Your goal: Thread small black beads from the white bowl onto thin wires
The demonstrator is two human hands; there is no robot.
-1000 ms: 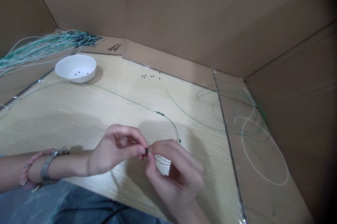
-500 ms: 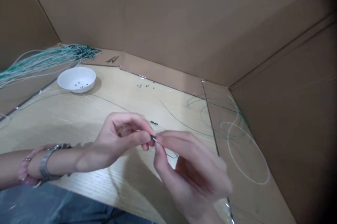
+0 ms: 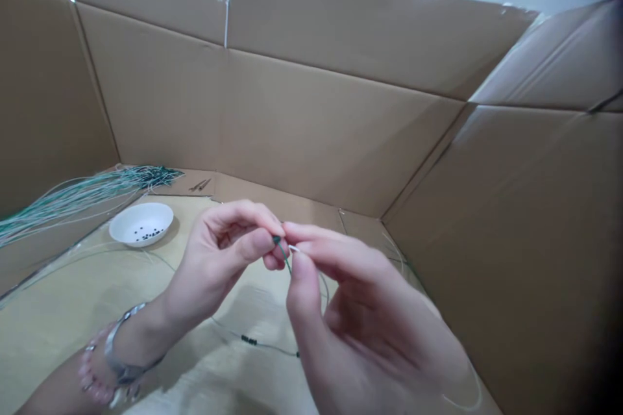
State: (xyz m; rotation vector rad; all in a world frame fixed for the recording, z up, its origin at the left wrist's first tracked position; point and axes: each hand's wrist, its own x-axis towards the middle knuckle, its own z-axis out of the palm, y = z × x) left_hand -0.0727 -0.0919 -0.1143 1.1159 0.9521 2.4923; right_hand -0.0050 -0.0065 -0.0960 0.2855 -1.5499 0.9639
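My left hand (image 3: 226,252) is closed in a pinch on a green cord (image 3: 285,256), with a small dark piece at the fingertips that could be a bead or a knot. Close by, thumb and fingers of my right hand (image 3: 355,291) pinch a white cord (image 3: 294,249), its pale tip pointing at the left fingertips. The fingertips of both hands nearly meet. Below them a thin strand carries a cluster of dark beads (image 3: 249,340); part of it is hidden behind my right hand.
A white bowl (image 3: 124,223) holding several small dark beads stands at the left. Behind it lies a bundle of green and white cords (image 3: 102,191), with thin brown metal pieces (image 3: 199,185) beside it. Cardboard walls (image 3: 316,129) surround the wooden tabletop (image 3: 97,311).
The view has tilted upward, showing more cardboard wall. My fingertips have parted slightly, and the green cord and white tip show between them. The beaded strand now appears below my hands.
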